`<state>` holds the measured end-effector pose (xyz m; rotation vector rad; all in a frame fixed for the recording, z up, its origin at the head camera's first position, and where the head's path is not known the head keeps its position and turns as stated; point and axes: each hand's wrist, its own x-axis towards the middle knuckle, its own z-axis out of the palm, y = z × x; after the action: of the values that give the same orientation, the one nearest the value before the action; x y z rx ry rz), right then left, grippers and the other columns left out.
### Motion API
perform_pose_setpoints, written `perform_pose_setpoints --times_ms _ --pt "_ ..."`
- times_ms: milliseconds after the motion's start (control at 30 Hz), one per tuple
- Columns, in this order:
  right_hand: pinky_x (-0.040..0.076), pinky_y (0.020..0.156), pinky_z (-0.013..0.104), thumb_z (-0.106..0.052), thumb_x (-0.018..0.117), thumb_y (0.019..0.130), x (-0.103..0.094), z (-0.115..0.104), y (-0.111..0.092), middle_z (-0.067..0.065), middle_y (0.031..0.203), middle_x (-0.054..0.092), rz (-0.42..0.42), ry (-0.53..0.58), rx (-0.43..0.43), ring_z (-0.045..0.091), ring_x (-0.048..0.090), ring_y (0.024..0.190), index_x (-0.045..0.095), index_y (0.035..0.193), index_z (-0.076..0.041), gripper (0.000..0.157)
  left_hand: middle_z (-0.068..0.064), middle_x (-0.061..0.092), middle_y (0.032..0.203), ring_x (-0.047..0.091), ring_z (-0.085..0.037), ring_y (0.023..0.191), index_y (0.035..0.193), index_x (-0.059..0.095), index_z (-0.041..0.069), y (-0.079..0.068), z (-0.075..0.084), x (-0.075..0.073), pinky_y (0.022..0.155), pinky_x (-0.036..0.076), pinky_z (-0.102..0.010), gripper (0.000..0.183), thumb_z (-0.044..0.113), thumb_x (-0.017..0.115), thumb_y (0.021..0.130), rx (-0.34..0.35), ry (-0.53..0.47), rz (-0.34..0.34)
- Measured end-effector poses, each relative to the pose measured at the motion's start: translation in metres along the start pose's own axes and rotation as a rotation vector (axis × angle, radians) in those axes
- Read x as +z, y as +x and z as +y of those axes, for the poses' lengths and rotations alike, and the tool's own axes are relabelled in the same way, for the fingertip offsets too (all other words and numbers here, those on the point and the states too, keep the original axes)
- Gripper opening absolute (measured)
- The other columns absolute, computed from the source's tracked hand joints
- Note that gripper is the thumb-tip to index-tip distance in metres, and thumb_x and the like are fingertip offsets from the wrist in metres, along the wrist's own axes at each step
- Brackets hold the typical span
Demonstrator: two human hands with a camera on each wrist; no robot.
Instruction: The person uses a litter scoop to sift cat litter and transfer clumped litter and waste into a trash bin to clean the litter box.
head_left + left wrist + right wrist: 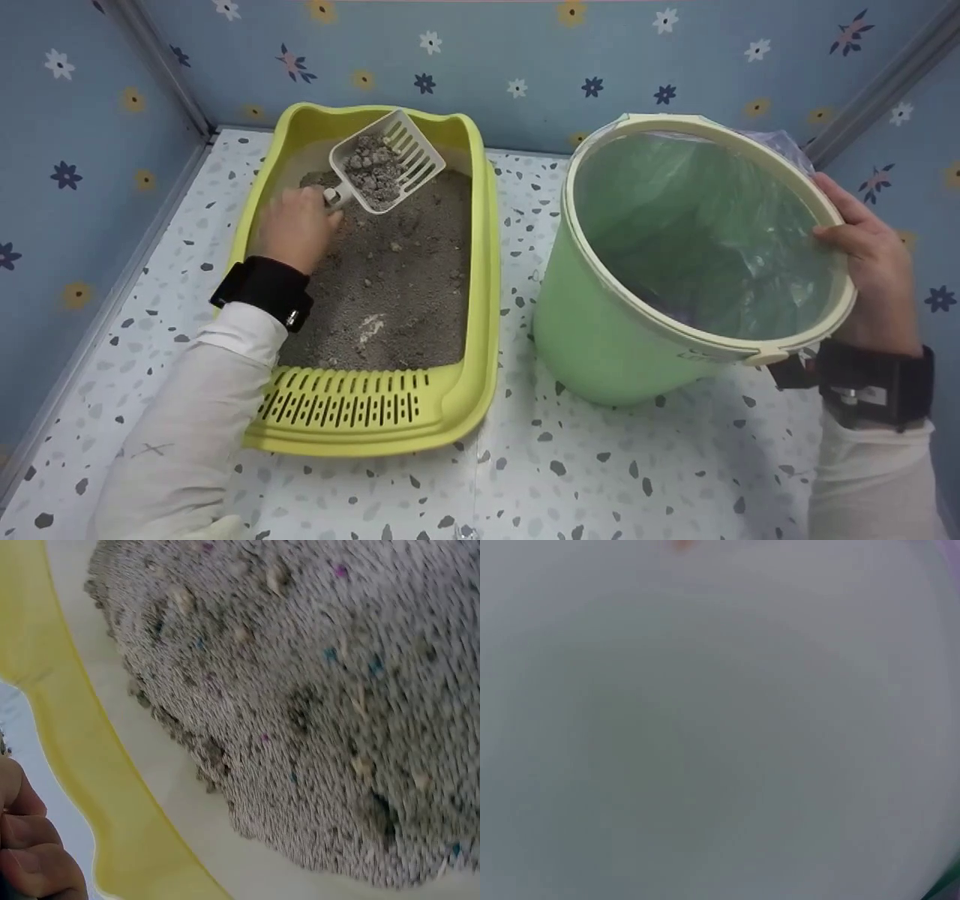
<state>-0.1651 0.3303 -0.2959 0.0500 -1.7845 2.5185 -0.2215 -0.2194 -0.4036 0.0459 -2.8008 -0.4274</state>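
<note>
My left hand (298,227) grips the handle of a white slotted litter scoop (424,154) above the litter box. Grey clumps (373,171) of litter lie in the scoop's bowl. Below it, the yellow-green litter box (486,300) holds grey cat litter (397,300), which fills most of the left wrist view with small coloured specks. To the right, my right hand (874,262) holds the rim of a green trash bin (615,345), thumb inside and fingers outside. The bin leans toward me and has a clear plastic liner (765,255). The right wrist view is a pale blur.
A slotted step (345,405) forms the near end of the litter box. Blue flowered panels (510,45) stand at the back and sides. The speckled floor (517,480) runs between box and bin and in front of them.
</note>
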Motion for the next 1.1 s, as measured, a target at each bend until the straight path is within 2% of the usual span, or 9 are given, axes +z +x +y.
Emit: perform_pose_setpoints --times_ms 167,367,500,667,733,933,1100 --pt "0.048 0.089 0.023 0.010 0.042 0.093 -0.001 0.000 0.000 0.008 0.151 0.028 0.015 0.022 0.017 0.012 0.051 0.123 0.042 0.142 -0.011 0.054 -0.027 0.061 0.075 0.059 -0.044 0.065 0.085 0.058 -0.006 -0.001 -0.004 0.000 0.056 0.046 -0.053 0.031 0.022 0.070 0.084 0.068 0.098 0.028" --pt "0.048 0.089 0.024 0.010 0.042 0.093 -0.001 0.000 0.000 0.009 0.151 0.029 0.020 0.024 0.021 0.013 0.051 0.123 0.043 0.141 -0.012 0.053 -0.024 0.060 0.067 0.057 -0.040 0.056 0.081 0.055 -0.006 -0.003 -0.009 0.002 0.048 0.044 -0.050 0.030 0.020 0.070 0.083 0.172 0.186 0.072" --pt "0.047 0.090 0.025 0.011 0.040 0.093 0.000 0.000 0.000 0.010 0.151 0.027 0.013 0.065 0.025 0.014 0.050 0.123 0.043 0.141 -0.010 0.052 -0.023 0.060 0.065 0.056 -0.040 0.053 0.080 0.054 -0.006 -0.005 -0.010 -0.001 0.045 0.043 -0.049 0.029 0.016 0.071 0.081 0.237 0.239 0.098" --pt "0.047 0.091 0.025 0.012 0.039 0.093 0.000 -0.001 0.001 0.007 0.152 0.027 0.017 0.101 0.040 0.014 0.050 0.124 0.043 0.141 -0.011 0.054 -0.022 0.059 0.059 0.053 -0.038 0.047 0.074 0.052 -0.006 -0.006 -0.012 -0.001 0.041 0.042 -0.048 0.020 0.007 0.063 0.084 0.304 0.289 0.150" --pt "0.046 0.091 0.024 0.011 0.038 0.093 -0.001 0.000 0.001 0.006 0.152 0.026 0.007 0.082 0.033 0.013 0.048 0.126 0.042 0.142 -0.011 0.054 -0.021 0.058 0.058 0.053 -0.036 0.046 0.071 0.052 -0.005 -0.007 -0.012 0.000 0.041 0.041 -0.047 0.021 0.006 0.062 0.085 0.312 0.292 0.144" --pt "0.045 0.093 0.023 0.010 0.037 0.094 -0.001 0.001 0.000 0.005 0.154 0.022 -0.040 0.049 0.016 0.013 0.042 0.131 0.038 0.144 -0.012 0.054 -0.020 0.060 0.061 0.055 -0.035 0.049 0.072 0.055 -0.005 -0.008 -0.010 -0.001 0.043 0.042 -0.046 0.027 0.015 0.071 0.081 0.300 0.283 0.068" --pt "0.046 0.091 0.023 0.009 0.038 0.094 -0.002 0.001 0.000 0.007 0.153 0.023 -0.022 0.040 0.015 0.012 0.046 0.128 0.039 0.143 -0.012 0.054 -0.018 0.061 0.064 0.055 -0.035 0.052 0.077 0.062 -0.004 -0.009 -0.005 -0.005 0.046 0.043 -0.047 0.026 0.021 0.071 0.082 0.245 0.235 -0.008"
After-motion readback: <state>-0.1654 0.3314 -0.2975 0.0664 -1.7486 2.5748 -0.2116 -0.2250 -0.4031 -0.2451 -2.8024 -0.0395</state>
